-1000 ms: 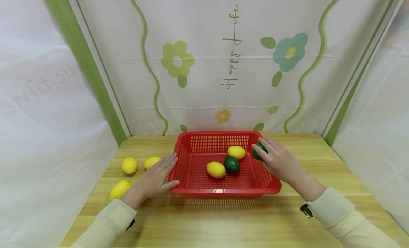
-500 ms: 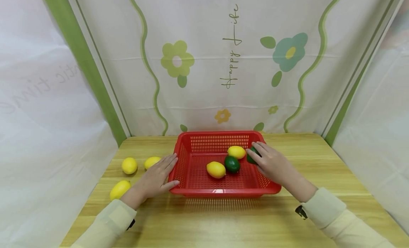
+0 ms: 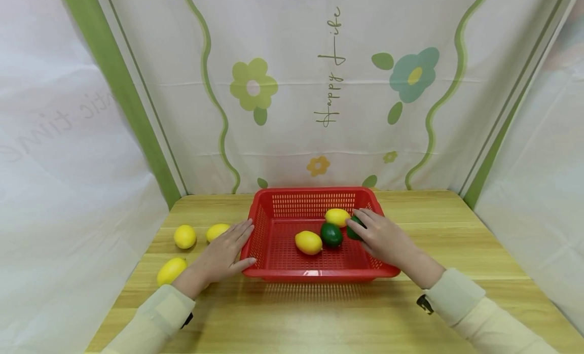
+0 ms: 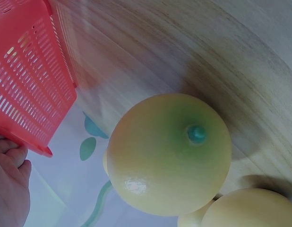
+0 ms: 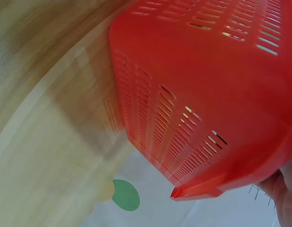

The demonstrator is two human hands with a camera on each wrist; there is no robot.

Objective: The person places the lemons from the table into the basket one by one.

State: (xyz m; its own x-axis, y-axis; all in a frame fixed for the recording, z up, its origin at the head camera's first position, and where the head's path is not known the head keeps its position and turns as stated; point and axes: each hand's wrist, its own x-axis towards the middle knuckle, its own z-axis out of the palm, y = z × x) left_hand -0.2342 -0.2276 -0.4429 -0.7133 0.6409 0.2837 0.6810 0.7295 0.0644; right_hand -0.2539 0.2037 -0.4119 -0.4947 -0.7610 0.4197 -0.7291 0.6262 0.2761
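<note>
Lime (image 3: 352,233) in right grip (image 3: 385,238) now further left over basket (image 3: 283,274).

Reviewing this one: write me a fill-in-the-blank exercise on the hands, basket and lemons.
The right hand holds a dark ____ fruit.
The left hand touches a basket coloured ____.
Inside lie ____ yellow lemons.
In the head view, loose lemons on the table lie to the basket's ____.
Missing words: green; red; two; left.
</note>
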